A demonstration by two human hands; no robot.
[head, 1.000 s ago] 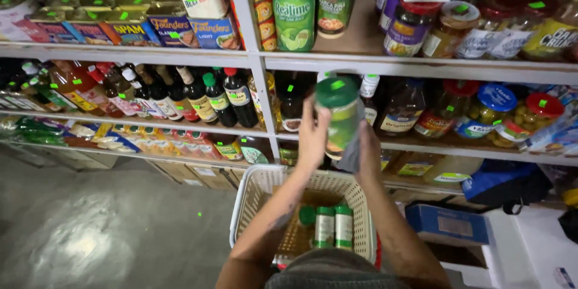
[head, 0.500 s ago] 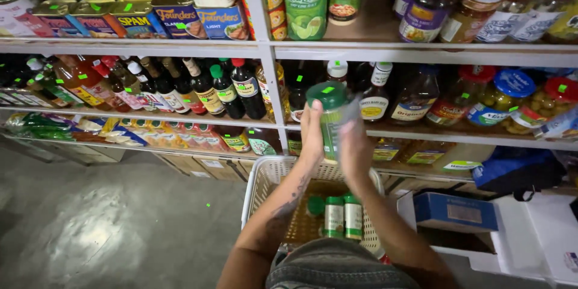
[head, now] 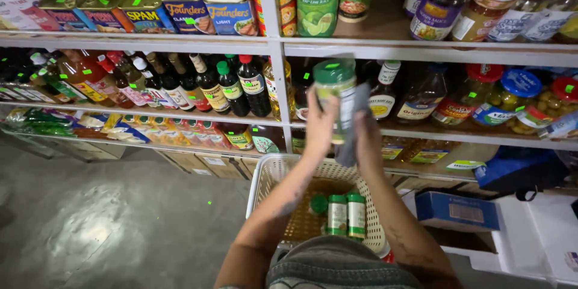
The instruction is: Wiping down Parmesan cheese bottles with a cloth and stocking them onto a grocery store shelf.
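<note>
Shop shelves (head: 180, 42) packed with tins, dark sauce bottles and jars fill the background above a grey concrete floor. In front of the middle shelf the left hand (head: 319, 123) grips a green-lidded jar (head: 334, 99) around its body, raised upright at shelf height, while the right hand (head: 364, 129) presses a grey cloth (head: 355, 120) against its side (the fingers are mostly hidden behind it). Below sits a white plastic basket (head: 265, 177) holding three more green-capped jars (head: 346, 214). The jar looks like glass: rigid, fairly heavy, smooth and breakable, so a full wrap around the body seems safest.
</note>
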